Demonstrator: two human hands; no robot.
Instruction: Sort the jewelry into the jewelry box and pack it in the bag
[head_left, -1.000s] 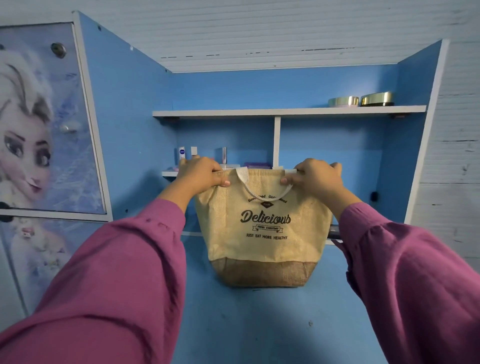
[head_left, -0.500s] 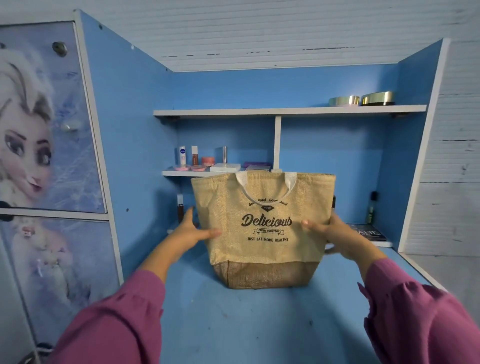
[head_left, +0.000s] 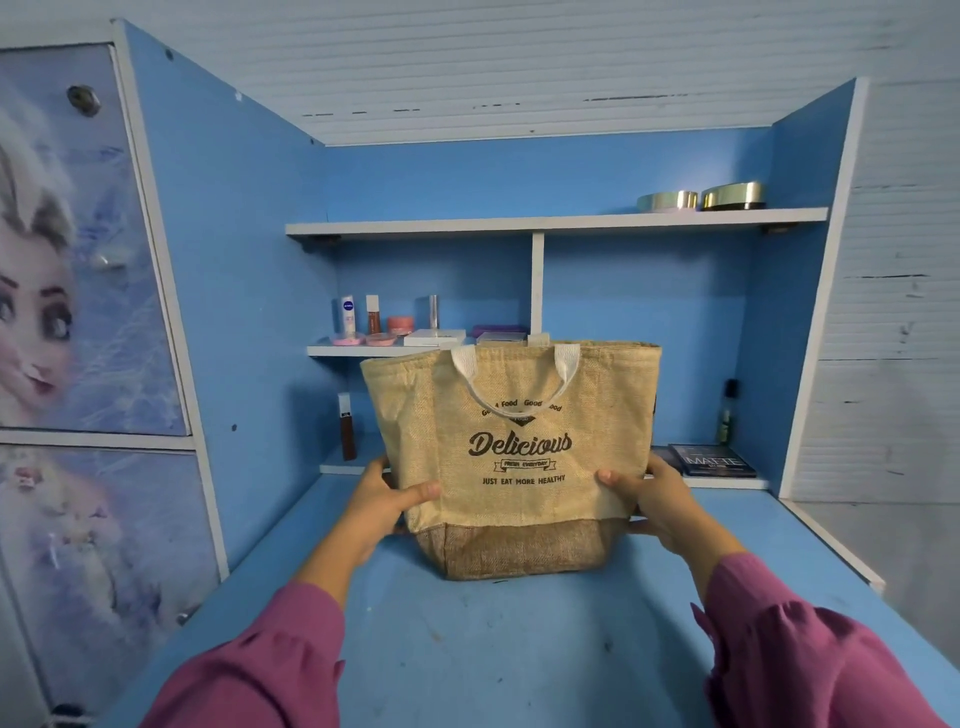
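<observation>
the bag (head_left: 511, 452), a tan jute tote printed "delicious", stands upright on the blue desk (head_left: 519, 649) at about 12 o'clock from me, its darker woven base on the desktop and its white handles (head_left: 514, 379) drooped over the front panel. my left hand (head_left: 379, 506) holds its lower left side at roughly 10 o'clock, thumb laid across the front and fingers wrapped behind. my right hand (head_left: 660, 501) holds the lower right side at about 2 o'clock in the same way, thumb in front. my purple sleeves (head_left: 260, 670) fill the near corners. whether the jewelry box is inside i cannot tell, since the bag's mouth is above my view. past the bag at 1 o'clock a dark palette marked "matte" (head_left: 711, 460) lies flat on the low ledge. at 11 o'clock the middle shelf (head_left: 358, 351) carries small cosmetic tubes and pink pots. farthest, at 1 o'clock, two gold tins (head_left: 701, 196) sit on the top shelf.
</observation>
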